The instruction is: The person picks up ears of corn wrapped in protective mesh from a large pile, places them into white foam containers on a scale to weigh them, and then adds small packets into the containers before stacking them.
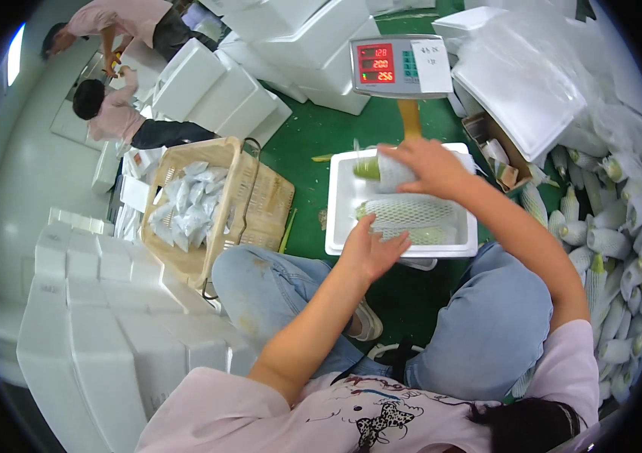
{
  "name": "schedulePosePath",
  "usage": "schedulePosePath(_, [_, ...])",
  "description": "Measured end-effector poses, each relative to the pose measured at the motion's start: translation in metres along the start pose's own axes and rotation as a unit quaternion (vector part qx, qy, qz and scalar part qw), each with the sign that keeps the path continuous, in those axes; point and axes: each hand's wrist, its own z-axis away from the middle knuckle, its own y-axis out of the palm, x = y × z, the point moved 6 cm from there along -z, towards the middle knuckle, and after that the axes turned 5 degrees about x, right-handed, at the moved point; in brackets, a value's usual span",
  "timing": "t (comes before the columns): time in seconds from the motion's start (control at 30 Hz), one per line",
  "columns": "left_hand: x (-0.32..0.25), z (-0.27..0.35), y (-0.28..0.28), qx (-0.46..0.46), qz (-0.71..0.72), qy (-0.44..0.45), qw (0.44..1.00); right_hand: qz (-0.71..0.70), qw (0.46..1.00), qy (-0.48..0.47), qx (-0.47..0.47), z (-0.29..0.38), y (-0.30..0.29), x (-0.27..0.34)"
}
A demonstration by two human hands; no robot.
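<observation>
A white foam box (338, 238) stands before me on a scale whose red-lit display (376, 63) rises behind it. Corn ears in foam-net sleeves (411, 215) lie side by side in the lower half of the box. My right hand (428, 170) is closed on another sleeved ear of corn (369, 169) at the box's far side, its green end pointing left. My left hand (375, 249) has its fingers spread over the near edge of the box, close to the lower ears, and holds nothing.
A beige plastic crate (264, 198) with small clear bags (188, 209) stands at left. White foam boxes (106, 317) are stacked at lower left and at the back. Many sleeved ears (610, 243) are heaped at right, beside a cardboard box (482, 133). Two people (111, 107) work at upper left.
</observation>
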Motion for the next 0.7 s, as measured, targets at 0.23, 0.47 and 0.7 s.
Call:
schedulePosePath(0.23, [-0.081,0.094,0.009,0.094,-0.181,0.047,0.978,-0.155,0.986,0.03,-0.046,0.011,0.072,-0.019])
schedulePosePath(0.47, [-0.21,0.073,0.048,0.105,-0.249,0.302,0.914,-0.377,0.828,0.306,-0.281,0.178,0.019,-0.107])
schedulePosePath(0.7, [-0.189,0.026,0.06,0.129,-0.326,0.214,0.912,-0.422,0.613,0.589,-0.316,0.359,0.104,-0.014])
